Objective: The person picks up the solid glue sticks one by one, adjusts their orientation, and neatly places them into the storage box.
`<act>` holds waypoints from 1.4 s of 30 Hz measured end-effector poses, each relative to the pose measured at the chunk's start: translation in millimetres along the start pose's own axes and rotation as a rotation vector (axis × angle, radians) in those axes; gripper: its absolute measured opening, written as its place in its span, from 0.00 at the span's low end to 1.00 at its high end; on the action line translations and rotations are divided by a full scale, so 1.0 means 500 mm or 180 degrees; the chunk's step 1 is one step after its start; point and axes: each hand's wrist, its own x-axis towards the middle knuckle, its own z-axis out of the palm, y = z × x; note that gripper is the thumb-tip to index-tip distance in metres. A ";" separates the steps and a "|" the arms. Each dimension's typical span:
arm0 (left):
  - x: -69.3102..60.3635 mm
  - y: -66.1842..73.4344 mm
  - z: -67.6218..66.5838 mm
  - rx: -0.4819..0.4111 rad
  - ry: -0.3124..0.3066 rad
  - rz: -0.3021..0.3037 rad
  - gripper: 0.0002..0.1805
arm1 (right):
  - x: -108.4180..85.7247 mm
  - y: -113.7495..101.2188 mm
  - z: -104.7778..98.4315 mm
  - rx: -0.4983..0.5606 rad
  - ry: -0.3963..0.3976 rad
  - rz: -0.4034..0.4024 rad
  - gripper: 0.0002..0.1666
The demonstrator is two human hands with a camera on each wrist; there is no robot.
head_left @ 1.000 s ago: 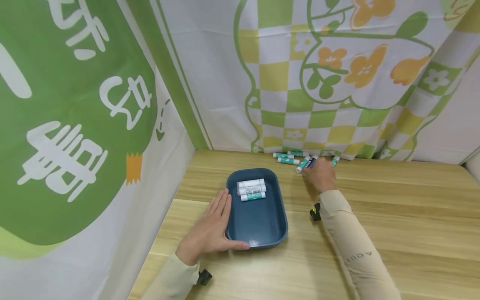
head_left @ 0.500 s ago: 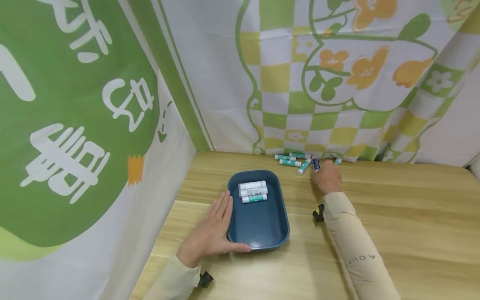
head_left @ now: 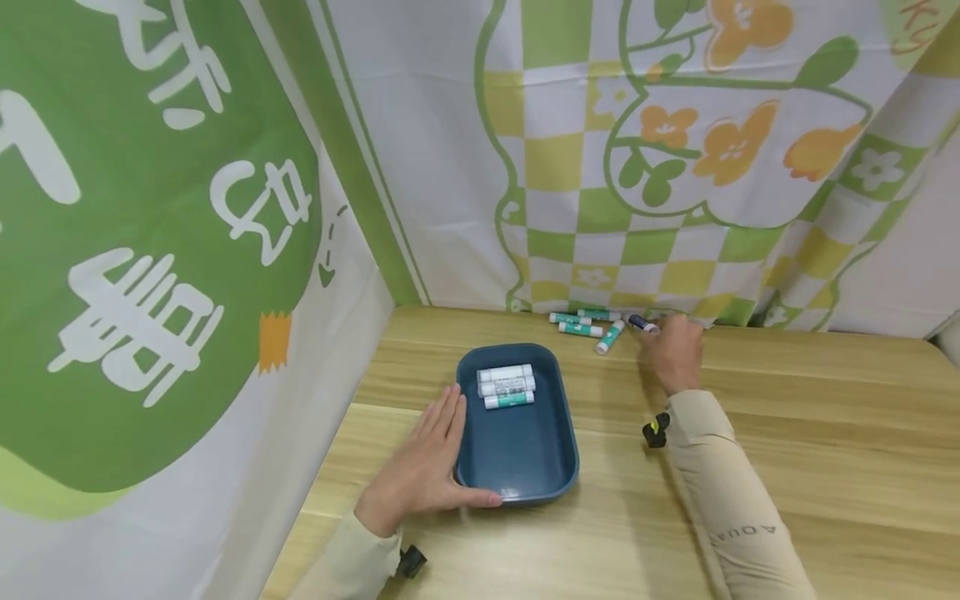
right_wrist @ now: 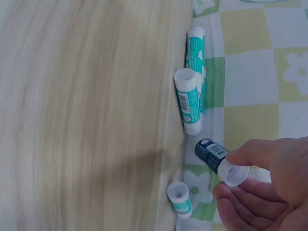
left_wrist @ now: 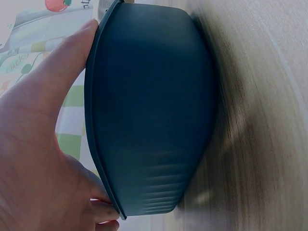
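Navy-labelled glue stick [head_left: 641, 322]: at the table's [head_left: 810, 417] far edge, two o'clock from the blue tray [head_left: 513, 458]. Likely light, stiff, smooth; mid-barrel should hold best. Your right hand [head_left: 677, 354] pinches near its white end, thumb against fingers. Long axis ten-to-four, dark end at ten. Your left hand [head_left: 420, 467], fingers together, thumb splayed, touches the tray.

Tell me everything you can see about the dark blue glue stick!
The dark blue glue stick is a round tube that looks like plastic. Its label has a barcode and pale print too small to read; the white end looks hollow. It slants near the far edge of the table, pinched near that white end by the right hand.
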 end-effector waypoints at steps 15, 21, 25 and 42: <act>0.003 -0.003 0.003 0.0021 0.0037 0.0035 0.80 | -0.004 -0.001 -0.060 0.0146 0.0002 -0.0404 0.12; 0.001 -0.003 0.001 0.0007 0.0033 0.0035 0.80 | -0.008 -0.005 -0.078 0.0210 -0.0132 -0.0583 0.13; 0.000 -0.002 0.001 0.0007 0.0041 0.0037 0.80 | -0.012 -0.011 -0.086 0.0285 -0.0209 -0.0727 0.14; 0.001 -0.003 0.005 0.0010 0.0109 0.0051 0.80 | -0.052 -0.108 -0.091 0.0673 -0.0767 -0.1098 0.15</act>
